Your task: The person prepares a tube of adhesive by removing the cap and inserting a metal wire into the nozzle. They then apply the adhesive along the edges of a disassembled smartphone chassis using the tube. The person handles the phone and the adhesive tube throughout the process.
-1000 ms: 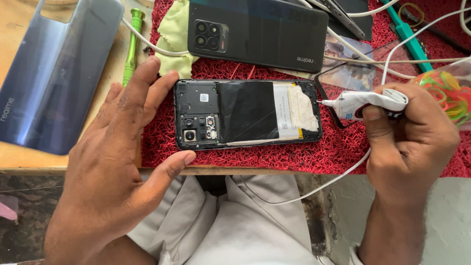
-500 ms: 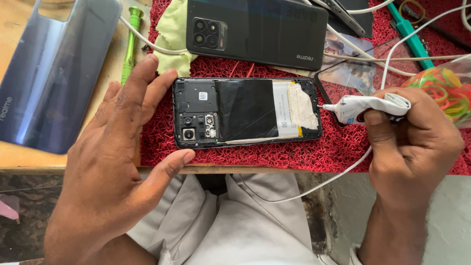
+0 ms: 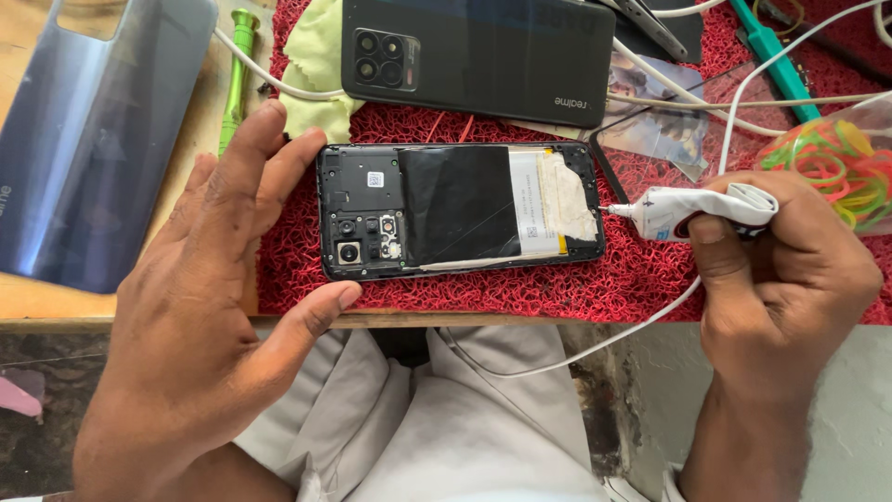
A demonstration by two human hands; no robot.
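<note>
An opened phone [image 3: 460, 210] with its back cover off lies lengthwise on a red mat [image 3: 641, 279], camera modules at its left end and a black battery in the middle. My left hand [image 3: 209, 307] rests open at the phone's left end, fingers spread and touching its edge, thumb below the lower corner. My right hand [image 3: 780, 270] grips a white taped tool [image 3: 701, 209] with a thin metal tip. That tip touches the phone's right end. A white cable runs from the tool.
A grey-blue back cover [image 3: 93, 139] lies at the left on the wooden bench. A second dark phone [image 3: 474, 56] lies above the opened one. Nearby are a green screwdriver [image 3: 237, 70], a yellow-green cloth [image 3: 316, 65], coloured rubber bands [image 3: 832, 163] and a teal tool [image 3: 771, 60].
The right hand has brought the taped tool's tip leftward until it touches the phone's right end. The left hand has stayed at the phone's left end.
</note>
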